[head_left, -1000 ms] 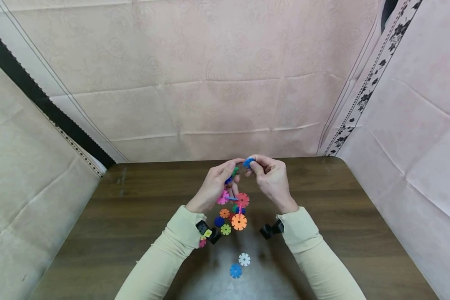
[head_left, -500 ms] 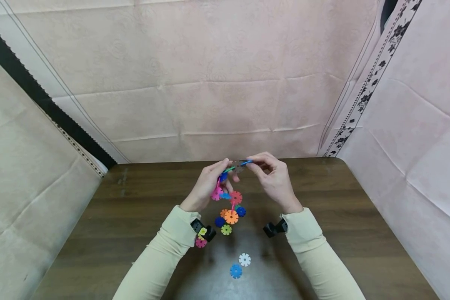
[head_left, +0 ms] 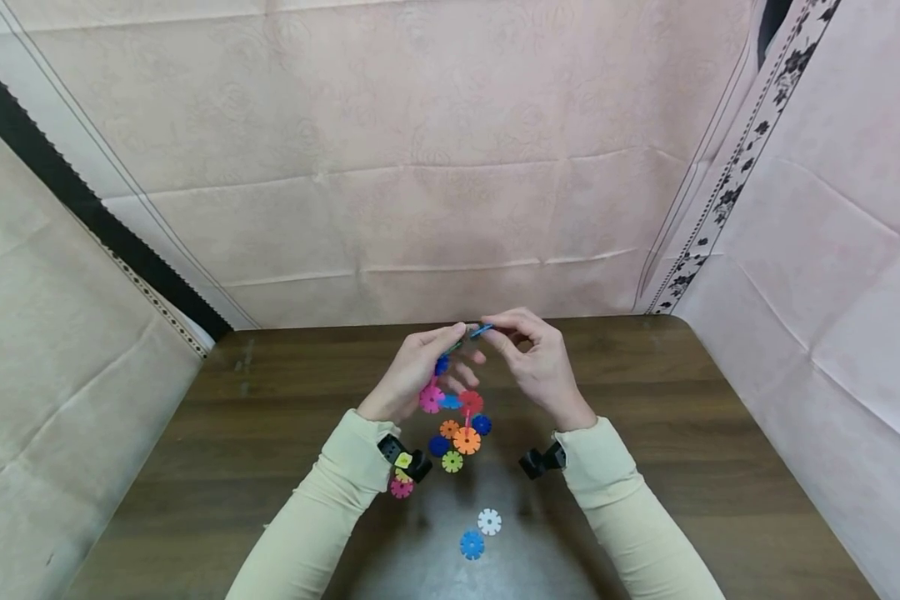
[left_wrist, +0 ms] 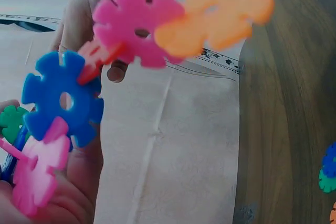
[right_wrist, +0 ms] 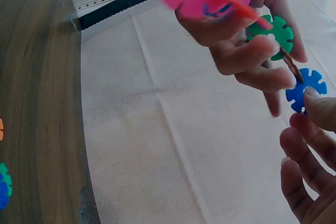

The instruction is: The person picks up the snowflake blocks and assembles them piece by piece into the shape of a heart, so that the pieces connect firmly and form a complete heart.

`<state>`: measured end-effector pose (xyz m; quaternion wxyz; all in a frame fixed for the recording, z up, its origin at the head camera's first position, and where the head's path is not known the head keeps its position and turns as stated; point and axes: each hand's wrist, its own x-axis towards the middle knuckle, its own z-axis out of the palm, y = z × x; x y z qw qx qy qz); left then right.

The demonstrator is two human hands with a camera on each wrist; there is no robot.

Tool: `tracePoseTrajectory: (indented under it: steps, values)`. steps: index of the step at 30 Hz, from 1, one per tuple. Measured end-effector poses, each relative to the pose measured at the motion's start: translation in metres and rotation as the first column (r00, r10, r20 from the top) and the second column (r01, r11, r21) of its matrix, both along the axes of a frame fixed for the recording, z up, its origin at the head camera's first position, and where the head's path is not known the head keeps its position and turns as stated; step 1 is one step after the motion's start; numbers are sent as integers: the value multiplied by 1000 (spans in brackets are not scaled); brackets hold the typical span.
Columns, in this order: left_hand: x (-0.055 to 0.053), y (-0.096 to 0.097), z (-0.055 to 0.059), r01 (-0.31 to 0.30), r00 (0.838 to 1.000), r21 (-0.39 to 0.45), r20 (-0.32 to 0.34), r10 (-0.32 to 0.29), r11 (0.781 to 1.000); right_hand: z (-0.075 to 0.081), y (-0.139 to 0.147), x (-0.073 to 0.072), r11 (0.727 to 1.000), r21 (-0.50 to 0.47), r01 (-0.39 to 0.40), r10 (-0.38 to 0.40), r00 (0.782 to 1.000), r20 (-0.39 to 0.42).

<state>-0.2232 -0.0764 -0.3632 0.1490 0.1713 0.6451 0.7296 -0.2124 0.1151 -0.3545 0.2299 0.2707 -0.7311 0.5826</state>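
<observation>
Brown table (head_left: pixel 667 417), right hand (head_left: pixel 537 360) pinching blue disc (right_wrist: pixel 314 80)

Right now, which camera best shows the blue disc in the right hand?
The right wrist view: the blue disc shows its notched face, partly under the thumb of the right hand. The head view has it small, nearly edge-on; I cannot find it in the left wrist view.

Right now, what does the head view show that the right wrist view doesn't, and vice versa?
Only the head view shows a white notched plastic disc and a light-blue notched disc on the wooden table, plus pale sleeves. Only the right wrist view clearly shows a thin brown piece, edge-on between a green notched disc and a blue notched disc. Both show the table, the left hand, and the right hand pinching the blue notched disc.
</observation>
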Motion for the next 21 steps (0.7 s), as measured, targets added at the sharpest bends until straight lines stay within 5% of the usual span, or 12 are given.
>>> tracePoseTrajectory:
  steps: [7,11,13,17,21]
  values:
    - [-1,-1,0,-42,999,35,-24,43,998,-32,7,-26,1000,-3,15,-15,989,145]
    - [-1,-2,2,-111,994,53,-5,111,992,-58,10,-39,986,166,7,-61,946,319]
    - [0,-3,2,-140,990,59,6,140,988,-73,9,-44,951,306,-39,-91,912,400]
    - [1,-4,2,-161,987,80,24,160,984,-102,2,-48,839,521,-160,-160,841,516]
    - [1,-5,3,-147,989,100,41,143,984,-124,-5,-48,741,634,-223,-213,817,536]
